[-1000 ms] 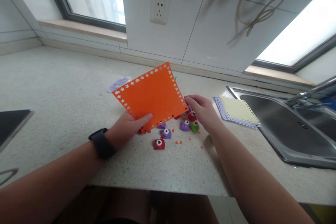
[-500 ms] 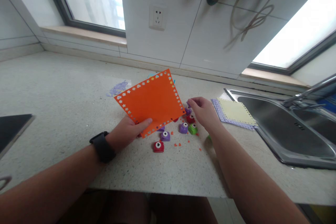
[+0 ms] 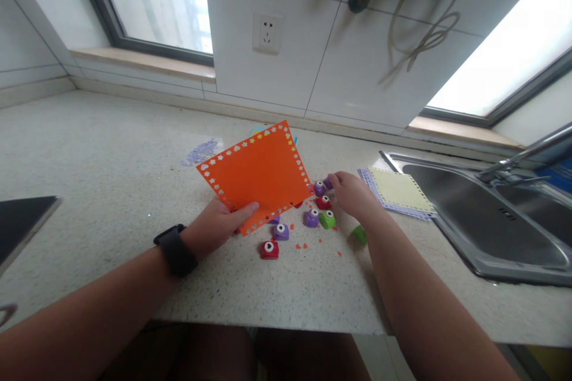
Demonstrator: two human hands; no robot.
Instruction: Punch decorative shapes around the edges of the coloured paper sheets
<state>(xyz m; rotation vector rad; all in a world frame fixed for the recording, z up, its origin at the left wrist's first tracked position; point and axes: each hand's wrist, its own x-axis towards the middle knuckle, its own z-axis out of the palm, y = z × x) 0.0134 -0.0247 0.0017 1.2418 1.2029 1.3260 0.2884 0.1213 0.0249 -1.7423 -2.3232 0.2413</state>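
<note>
My left hand (image 3: 227,217) grips the lower left edge of an orange sheet of paper (image 3: 257,175), thumb on top. Small hearts, stars and flowers are punched along the sheet's edges. At the fingertips of my right hand (image 3: 353,191) is a purple craft punch (image 3: 328,183), mostly hidden by the fingers. Around it on the counter stand another purple punch (image 3: 319,188), a red punch (image 3: 323,202) and a green punch (image 3: 328,219). Nearer to me are a purple punch (image 3: 280,231) and a red punch with a heart (image 3: 269,249). The sheet partly covers other punches.
Orange paper bits (image 3: 302,246) lie scattered on the counter (image 3: 111,161). Yellow and purple punched sheets (image 3: 397,190) lie by the steel sink (image 3: 447,214) at right. Purple bits (image 3: 201,152) sit at the back left. A dark panel (image 3: 27,220) is at far left.
My right hand has shifted slightly to the right, with the purple punch now showing at its fingertips, apart from the other purple one. My left hand and the orange sheet have barely moved.
</note>
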